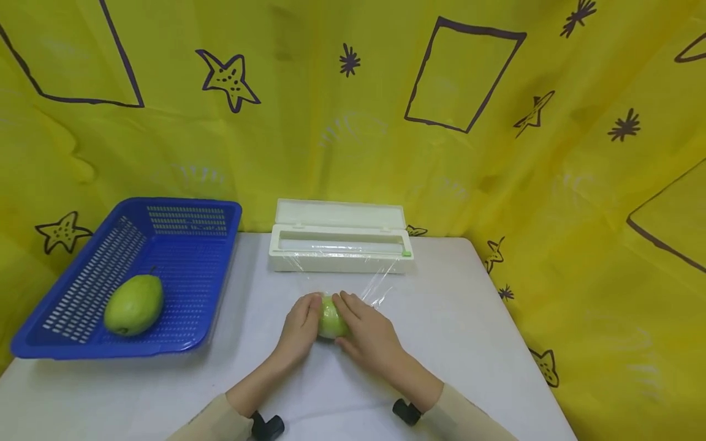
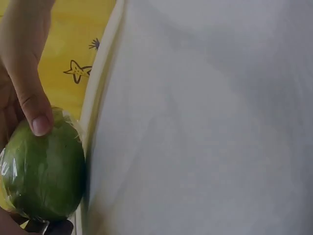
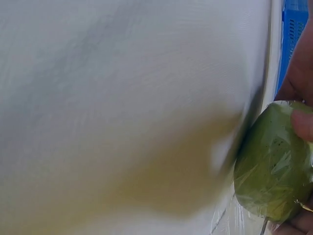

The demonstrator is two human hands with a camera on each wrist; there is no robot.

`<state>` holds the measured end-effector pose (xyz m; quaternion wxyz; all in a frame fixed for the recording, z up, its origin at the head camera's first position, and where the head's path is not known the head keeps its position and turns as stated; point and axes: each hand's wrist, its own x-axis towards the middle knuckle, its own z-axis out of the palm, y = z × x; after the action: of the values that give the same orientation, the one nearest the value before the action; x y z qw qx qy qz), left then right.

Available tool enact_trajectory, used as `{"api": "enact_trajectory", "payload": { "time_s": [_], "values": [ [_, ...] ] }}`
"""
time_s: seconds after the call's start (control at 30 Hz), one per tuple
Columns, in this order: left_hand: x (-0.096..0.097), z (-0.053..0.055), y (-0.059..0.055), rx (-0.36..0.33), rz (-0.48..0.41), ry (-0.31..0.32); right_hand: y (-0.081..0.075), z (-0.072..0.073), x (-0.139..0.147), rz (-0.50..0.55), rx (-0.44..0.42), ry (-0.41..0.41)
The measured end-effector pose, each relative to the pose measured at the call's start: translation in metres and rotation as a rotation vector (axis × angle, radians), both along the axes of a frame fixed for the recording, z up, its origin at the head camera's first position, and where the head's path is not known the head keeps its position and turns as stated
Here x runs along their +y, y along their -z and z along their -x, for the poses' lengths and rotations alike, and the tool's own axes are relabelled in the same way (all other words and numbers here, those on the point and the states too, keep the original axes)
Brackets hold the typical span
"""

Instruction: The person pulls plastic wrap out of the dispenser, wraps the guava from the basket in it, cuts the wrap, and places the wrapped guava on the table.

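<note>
A green mango sits between both hands, in front of the white cling film dispenser. My left hand grips its left side, with the thumb pressing on the skin in the left wrist view. From the right, my right hand holds it with fingers over the top and thumb at the near side. Shiny cling film covers the mango in both wrist views. A stretched sheet of film still joins the fruit to the roll inside the dispenser, whose lid stands up at the back.
On the left stands a blue plastic basket with perforated walls. Inside it lies another green mango. A white cloth covers the table. Behind and to the right hangs a yellow curtain with dark drawings.
</note>
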<state>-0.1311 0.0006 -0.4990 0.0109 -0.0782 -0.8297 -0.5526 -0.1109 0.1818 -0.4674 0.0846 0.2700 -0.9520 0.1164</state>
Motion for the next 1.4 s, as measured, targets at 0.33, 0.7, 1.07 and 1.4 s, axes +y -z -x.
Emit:
{"api": "enact_trajectory", "payload": {
  "time_s": [0.33, 0.7, 1.07, 1.4],
  "values": [
    [-0.002, 0.002, -0.004, 0.136, 0.05, 0.039, 0.0, 0.015, -0.007, 0.183, -0.104, 0.025],
    [0.001, -0.002, -0.008, 0.223, 0.321, 0.059, -0.011, 0.016, 0.01, 0.499, -0.26, 0.066],
    [0.004, 0.002, -0.01, 0.22, 0.323, 0.064, 0.0, -0.004, 0.017, 0.2, 0.028, 0.047],
    [0.006, -0.003, -0.009, 0.263, 0.32, 0.082, 0.003, 0.006, -0.001, 0.176, -0.115, 0.127]
  ]
}}
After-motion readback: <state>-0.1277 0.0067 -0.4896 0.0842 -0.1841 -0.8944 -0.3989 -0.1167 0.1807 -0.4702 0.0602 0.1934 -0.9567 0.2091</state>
